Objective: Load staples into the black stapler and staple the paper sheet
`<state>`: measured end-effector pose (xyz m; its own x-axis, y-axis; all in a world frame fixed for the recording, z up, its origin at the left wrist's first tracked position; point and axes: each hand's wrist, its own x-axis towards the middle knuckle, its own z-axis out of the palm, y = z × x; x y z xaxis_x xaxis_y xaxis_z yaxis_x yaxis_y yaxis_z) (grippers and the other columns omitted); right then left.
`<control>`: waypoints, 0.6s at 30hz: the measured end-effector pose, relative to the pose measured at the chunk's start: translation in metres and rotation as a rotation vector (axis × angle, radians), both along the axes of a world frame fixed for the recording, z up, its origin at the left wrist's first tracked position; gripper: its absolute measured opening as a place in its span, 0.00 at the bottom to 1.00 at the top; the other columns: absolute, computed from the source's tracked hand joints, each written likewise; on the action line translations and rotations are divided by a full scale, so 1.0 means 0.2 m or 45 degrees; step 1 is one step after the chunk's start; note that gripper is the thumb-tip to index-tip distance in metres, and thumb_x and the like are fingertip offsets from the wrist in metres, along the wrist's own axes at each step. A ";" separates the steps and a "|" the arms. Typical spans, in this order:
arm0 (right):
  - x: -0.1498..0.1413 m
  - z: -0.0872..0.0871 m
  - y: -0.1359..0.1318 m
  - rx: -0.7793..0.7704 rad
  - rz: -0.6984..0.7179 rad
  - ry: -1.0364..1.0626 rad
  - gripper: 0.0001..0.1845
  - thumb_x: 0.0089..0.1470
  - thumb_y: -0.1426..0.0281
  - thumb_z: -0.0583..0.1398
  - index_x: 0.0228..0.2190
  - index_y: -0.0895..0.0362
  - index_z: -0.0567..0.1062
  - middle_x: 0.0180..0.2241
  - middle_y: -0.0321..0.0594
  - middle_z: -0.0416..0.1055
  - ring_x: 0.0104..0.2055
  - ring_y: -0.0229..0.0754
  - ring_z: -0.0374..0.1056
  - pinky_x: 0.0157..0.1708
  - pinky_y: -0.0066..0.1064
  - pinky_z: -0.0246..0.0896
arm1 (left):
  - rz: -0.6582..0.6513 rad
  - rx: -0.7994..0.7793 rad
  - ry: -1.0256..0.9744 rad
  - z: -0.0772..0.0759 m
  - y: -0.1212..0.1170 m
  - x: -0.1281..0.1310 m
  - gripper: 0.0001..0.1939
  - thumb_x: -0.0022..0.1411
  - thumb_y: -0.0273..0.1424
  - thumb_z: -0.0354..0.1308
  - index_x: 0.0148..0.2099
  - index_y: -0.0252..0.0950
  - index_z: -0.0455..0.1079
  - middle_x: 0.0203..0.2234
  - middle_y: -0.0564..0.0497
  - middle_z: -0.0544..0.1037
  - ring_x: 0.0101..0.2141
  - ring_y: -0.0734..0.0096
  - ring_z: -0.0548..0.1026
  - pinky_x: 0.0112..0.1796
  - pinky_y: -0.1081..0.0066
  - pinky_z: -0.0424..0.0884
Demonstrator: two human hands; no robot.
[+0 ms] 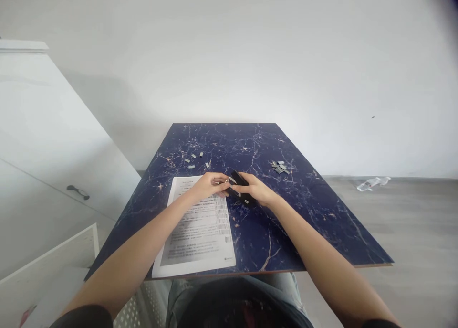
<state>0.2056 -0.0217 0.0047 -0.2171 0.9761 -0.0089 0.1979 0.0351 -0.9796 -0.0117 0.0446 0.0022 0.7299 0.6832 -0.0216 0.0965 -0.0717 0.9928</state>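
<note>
My right hand is wrapped round a black stapler above the dark blue marbled table. Its thumb lies across the top, and part of the body is hidden under the fingers. My left hand is closed in a pinch at the stapler's left end; whatever lies between its fingertips is too small to make out. Under the left hand and forearm lies a stack of printed sheets. Several short staple strips are scattered beyond the paper, and a small heap of staple strips sits to the right.
The blue table ends close to my lap. A white cabinet with a dark handle stands on the left, near a white-framed piece below it. Clear plastic packaging lies on the floor at right. A pale wall rises behind the table.
</note>
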 end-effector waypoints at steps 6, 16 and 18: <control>-0.04 -0.01 0.00 0.000 -0.048 0.127 0.17 0.51 0.58 0.69 0.37 0.56 0.76 0.31 0.35 0.73 0.33 0.40 0.66 0.32 0.30 0.59 | 0.094 -0.083 -0.099 -0.04 0.00 0.01 0.21 0.54 0.42 0.72 0.45 0.33 0.78 0.39 0.42 0.82 0.38 0.59 0.81 0.42 0.58 0.80; 0.03 0.01 0.02 -0.626 -0.074 0.680 0.28 0.65 0.46 0.50 0.43 0.57 0.73 0.39 0.48 0.76 0.34 0.45 0.73 0.29 0.36 0.71 | 0.459 -0.094 -0.335 -0.06 0.05 0.00 0.21 0.51 0.37 0.74 0.45 0.32 0.77 0.40 0.43 0.81 0.39 0.61 0.81 0.47 0.53 0.78; 0.03 -0.02 0.03 -0.638 -0.065 0.735 0.26 0.66 0.49 0.49 0.43 0.58 0.72 0.35 0.48 0.76 0.27 0.41 0.71 0.23 0.30 0.66 | 0.465 -0.073 -0.343 -0.06 0.04 0.00 0.21 0.52 0.37 0.74 0.45 0.32 0.77 0.40 0.43 0.81 0.39 0.61 0.81 0.47 0.53 0.78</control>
<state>0.2111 -0.0152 0.0016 -0.2762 0.8942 -0.3523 -0.3605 -0.4362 -0.8245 -0.0109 0.0530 -0.0098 0.4259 0.9002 0.0906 -0.1571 -0.0250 0.9873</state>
